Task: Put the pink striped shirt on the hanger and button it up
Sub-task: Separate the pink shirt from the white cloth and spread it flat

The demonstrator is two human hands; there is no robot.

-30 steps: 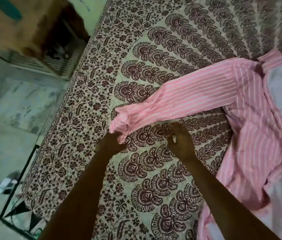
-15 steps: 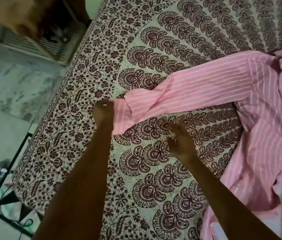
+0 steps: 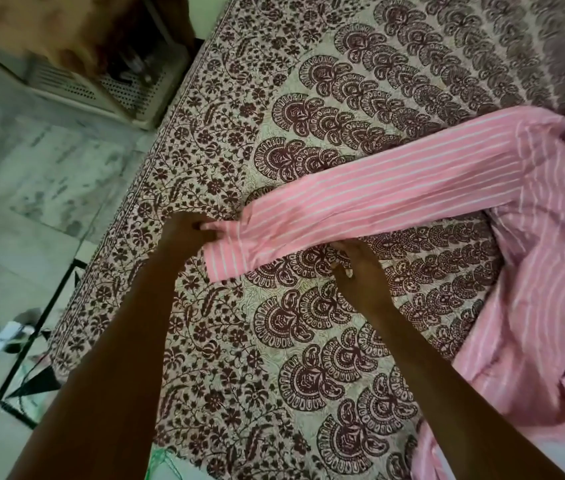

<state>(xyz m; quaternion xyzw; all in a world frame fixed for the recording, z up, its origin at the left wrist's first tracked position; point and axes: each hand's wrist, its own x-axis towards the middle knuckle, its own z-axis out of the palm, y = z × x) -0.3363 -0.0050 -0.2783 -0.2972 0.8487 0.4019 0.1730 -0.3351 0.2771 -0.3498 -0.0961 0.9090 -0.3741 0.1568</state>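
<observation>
left hand [image 3: 189,233] pinches the pink striped shirt [image 3: 395,188] cuff at frame centre, right hand [image 3: 354,263] curled under the sleeve, grip unclear; tugging could twist it.

Patterned bedspread [image 3: 309,341]; perforated crate [image 3: 108,91], perhaps power strip [image 3: 5,336] on floor [image 3: 31,188]

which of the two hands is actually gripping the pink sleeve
The left hand: it pinches the cuff end of the pink striped shirt sleeve. The right hand lies by its lower edge.

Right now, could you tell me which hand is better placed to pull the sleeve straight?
Left: the left hand already pinches the pink striped shirt's cuff; the right hand only rests beside the sleeve.
</observation>
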